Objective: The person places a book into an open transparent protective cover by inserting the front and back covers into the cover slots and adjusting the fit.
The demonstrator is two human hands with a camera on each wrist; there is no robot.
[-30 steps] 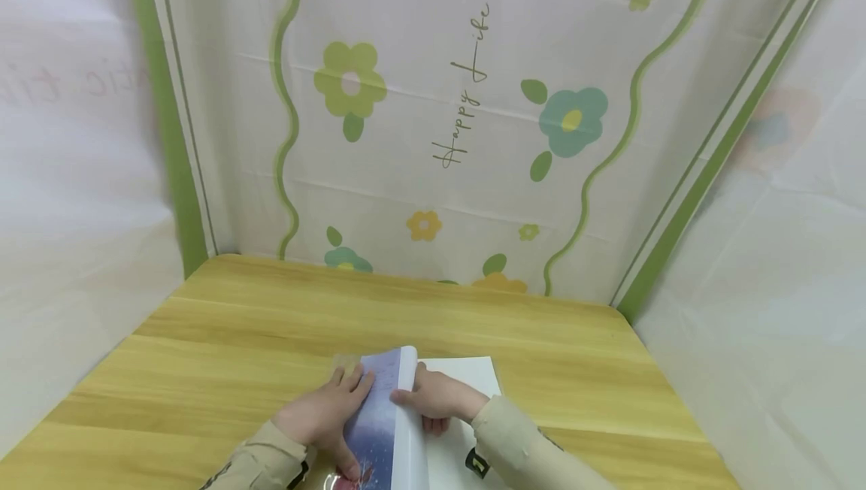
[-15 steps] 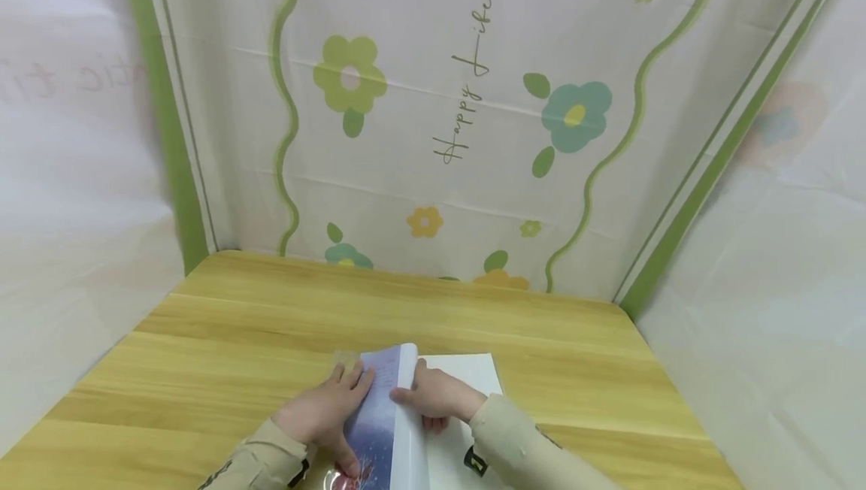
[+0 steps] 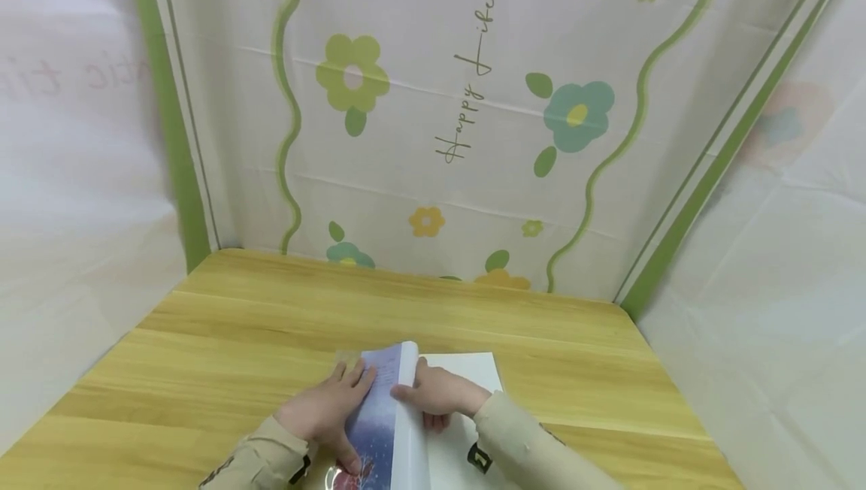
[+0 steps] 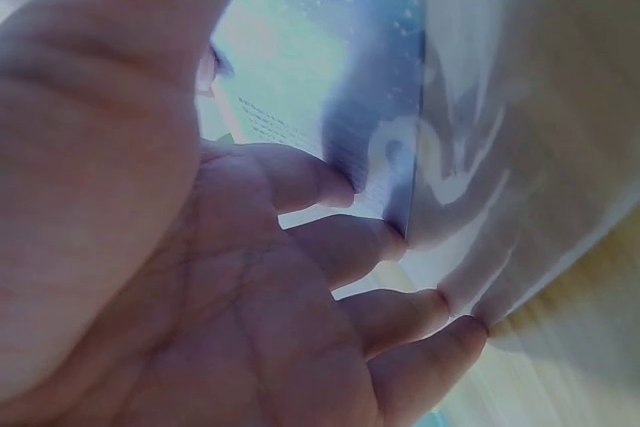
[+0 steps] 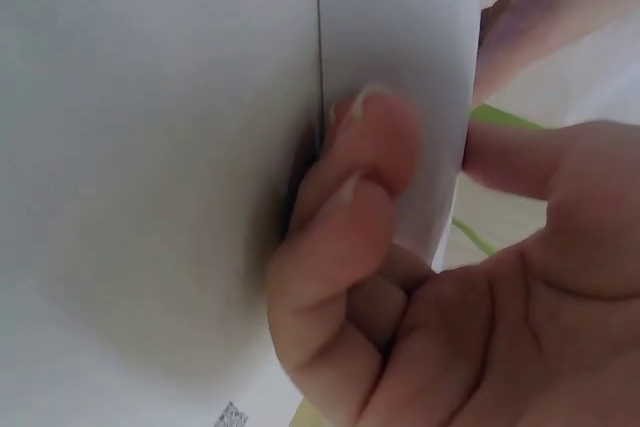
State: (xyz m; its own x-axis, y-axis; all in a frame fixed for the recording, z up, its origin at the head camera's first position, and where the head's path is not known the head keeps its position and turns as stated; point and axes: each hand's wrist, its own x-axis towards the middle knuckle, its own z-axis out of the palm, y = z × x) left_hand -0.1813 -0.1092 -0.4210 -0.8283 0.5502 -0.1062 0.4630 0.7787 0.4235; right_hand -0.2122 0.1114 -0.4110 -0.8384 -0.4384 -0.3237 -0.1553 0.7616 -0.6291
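Pinching the lower-centre page [image 3: 410, 449], right hand [image 3: 443, 394] risked creases; tight bend. Left hand [image 3: 321, 415] lay spread; glossy film [image 4: 540, 187] risked slipping.

1. The page [image 3: 375, 422] is showing white-flecked blue-violet; the right sheet [image 3: 467, 364], white;
2. Both sleeves [image 3: 271, 451] are showing beige; the table [image 3: 541, 347], yellow-brown wood grain;
3. The far cloth [image 3: 392, 167] is bearing green, teal and orange flowers [image 3: 578, 118] on white.
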